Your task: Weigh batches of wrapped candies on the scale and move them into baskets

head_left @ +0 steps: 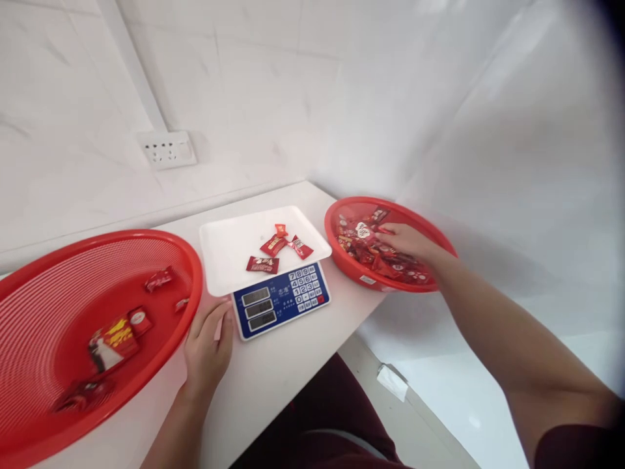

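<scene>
My left hand (pixel 208 345) lies flat and open on the white table, fingertips touching the left front corner of a blue scale (pixel 280 299). The scale's white tray (pixel 229 251) carries several small red candy packets (pixel 273 251). My right hand (pixel 403 240) reaches into a small red basket (pixel 349 264) full of red wrapped candies; its fingers curl down among them and I cannot see whether they hold one.
A large red basket (pixel 58 273) at the left holds a few packets, including a larger one (pixel 113 342). A wall socket (pixel 166 150) sits on the white wall behind. The table edge (pixel 336 348) runs near my lap.
</scene>
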Tool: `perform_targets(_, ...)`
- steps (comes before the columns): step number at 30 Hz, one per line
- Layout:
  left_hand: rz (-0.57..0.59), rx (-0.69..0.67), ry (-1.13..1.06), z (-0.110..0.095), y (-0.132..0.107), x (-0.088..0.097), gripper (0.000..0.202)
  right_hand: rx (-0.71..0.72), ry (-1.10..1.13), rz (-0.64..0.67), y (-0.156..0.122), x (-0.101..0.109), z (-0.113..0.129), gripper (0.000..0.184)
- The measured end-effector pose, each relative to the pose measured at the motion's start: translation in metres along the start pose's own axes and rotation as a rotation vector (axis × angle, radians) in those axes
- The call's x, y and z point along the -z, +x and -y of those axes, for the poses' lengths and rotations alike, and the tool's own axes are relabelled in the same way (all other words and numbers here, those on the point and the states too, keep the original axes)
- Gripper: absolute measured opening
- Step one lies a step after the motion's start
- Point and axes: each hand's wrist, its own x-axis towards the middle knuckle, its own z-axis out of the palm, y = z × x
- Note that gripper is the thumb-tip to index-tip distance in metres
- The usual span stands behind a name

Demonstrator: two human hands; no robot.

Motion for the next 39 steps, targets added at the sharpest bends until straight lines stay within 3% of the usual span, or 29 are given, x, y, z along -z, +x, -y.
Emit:
perform_targets(4,0.049,0.056,-0.033,0.0,-0.003,0.0,0.02,-0.084,-0.036,0.066,-0.009,-0.002,-0.001,0.02)
perform_targets(12,0.132,0.135,-0.074,0.002,-0.008,-0.002,0.022,-0.14,-0.068,0.041,-0.016,-0.003,-0.002,0.019)
perform_targets(22,0.157,0.205,-0.104,0.004,-0.008,-0.005,0.021,-0.128,0.089,0.02,-0.024,-0.005,0.025,0.018)
perform_targets(27,0.159,0.221,-0.098,0.004,-0.007,-0.003,0.02,0.072,0.085,-0.066,-0.02,-0.012,0.057,0.021)
perform_targets(34,0.155,0.219,-0.1,0.005,-0.008,-0.003,0.02,0.373,0.111,0.196,-0.017,-0.047,0.11,0.018)
perform_targets(39,0.14,0.209,-0.108,0.006,-0.007,-0.003,0.02,0.503,-0.006,0.135,-0.011,-0.069,0.125,0.019)
